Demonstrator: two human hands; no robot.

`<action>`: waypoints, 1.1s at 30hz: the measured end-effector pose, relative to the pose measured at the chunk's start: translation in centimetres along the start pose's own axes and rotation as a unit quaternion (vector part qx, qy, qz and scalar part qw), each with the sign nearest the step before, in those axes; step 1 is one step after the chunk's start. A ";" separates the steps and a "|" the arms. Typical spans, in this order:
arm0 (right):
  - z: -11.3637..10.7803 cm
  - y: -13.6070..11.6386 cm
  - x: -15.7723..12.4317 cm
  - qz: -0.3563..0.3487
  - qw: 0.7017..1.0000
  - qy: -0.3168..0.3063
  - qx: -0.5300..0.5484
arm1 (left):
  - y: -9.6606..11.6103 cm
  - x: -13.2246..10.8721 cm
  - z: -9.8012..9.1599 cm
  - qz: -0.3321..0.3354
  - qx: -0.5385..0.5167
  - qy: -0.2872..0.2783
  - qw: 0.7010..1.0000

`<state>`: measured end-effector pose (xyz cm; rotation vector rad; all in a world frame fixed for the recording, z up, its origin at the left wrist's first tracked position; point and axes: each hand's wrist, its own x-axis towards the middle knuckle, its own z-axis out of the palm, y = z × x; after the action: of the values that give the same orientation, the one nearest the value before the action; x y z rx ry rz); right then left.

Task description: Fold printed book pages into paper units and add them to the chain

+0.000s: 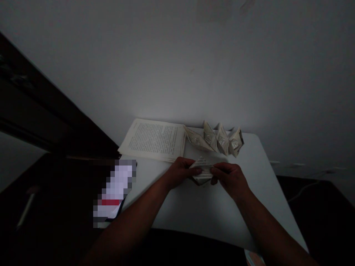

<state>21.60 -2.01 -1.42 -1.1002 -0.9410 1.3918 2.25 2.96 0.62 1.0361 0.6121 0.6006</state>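
Note:
A small folded piece of printed paper (pixel 204 170) is held between both hands above the white table (pixel 191 210). My left hand (pixel 180 172) pinches its left side, thumb on the front face. On its right side, the fingers and thumb of my right hand (pixel 229 177) are closed on the edge. The paper has a pointed top and a layered lower edge. Just behind it stand several folded paper boats (pixel 222 140) in a row. A stack of printed sheets (pixel 155 140) lies at the back left of the table.
At the table's left edge lies a phone (pixel 118 188), its screen blurred out. A pale wall (pixel 177 66) rises directly behind the table. Dark furniture (pixel 55 107) stands at the left, and a thin cable (pixel 302 190) shows at the right. A colourful item (pixel 255 258) shows at the bottom edge.

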 end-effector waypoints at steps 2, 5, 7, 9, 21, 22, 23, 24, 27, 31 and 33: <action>-0.1 -0.2 0.0 -0.002 1.000 -0.001 0.011 | 0.0 0.0 -0.2 -0.006 -0.024 -0.028 0.999; -0.3 -0.4 0.1 -0.009 1.000 0.007 0.022 | 0.1 -0.1 -0.5 0.004 -0.023 -0.048 0.999; -0.5 -0.4 0.1 -0.011 0.999 0.022 0.025 | 0.1 -0.1 -0.5 0.016 -0.006 -0.039 0.999; -0.6 -0.3 0.1 -0.010 0.999 0.030 0.020 | 0.1 -0.1 -0.5 0.029 0.009 -0.016 0.999; 0.3 -0.9 0.1 0.034 0.994 -0.008 0.100 | 0.4 -0.1 -0.4 0.043 0.027 -0.005 0.999; 0.3 -0.9 0.1 0.037 0.993 -0.005 0.111 | 0.4 -0.1 -0.4 0.040 0.020 -0.010 0.999; 0.3 -1.0 0.1 0.040 0.992 0.000 0.119 | 0.3 -0.1 -0.4 0.036 0.017 -0.014 0.999; 0.4 -1.0 0.2 0.044 0.991 0.008 0.125 | 0.3 -0.1 -0.3 0.036 0.018 -0.014 0.999; 0.4 -1.1 0.2 0.051 0.990 0.033 0.130 | 0.1 -0.3 -0.1 0.085 0.078 0.037 0.993; 0.3 -1.1 0.3 0.063 0.989 0.044 0.124 | 0.3 -0.9 0.2 0.222 0.286 0.100 0.927; 0.3 -1.0 0.2 0.074 0.990 0.039 0.118 | 0.5 -1.1 0.4 0.257 0.343 0.097 0.898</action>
<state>21.60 -1.67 -0.45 -1.0523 -0.6316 1.5263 1.69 2.17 1.37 1.8524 0.7517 0.9955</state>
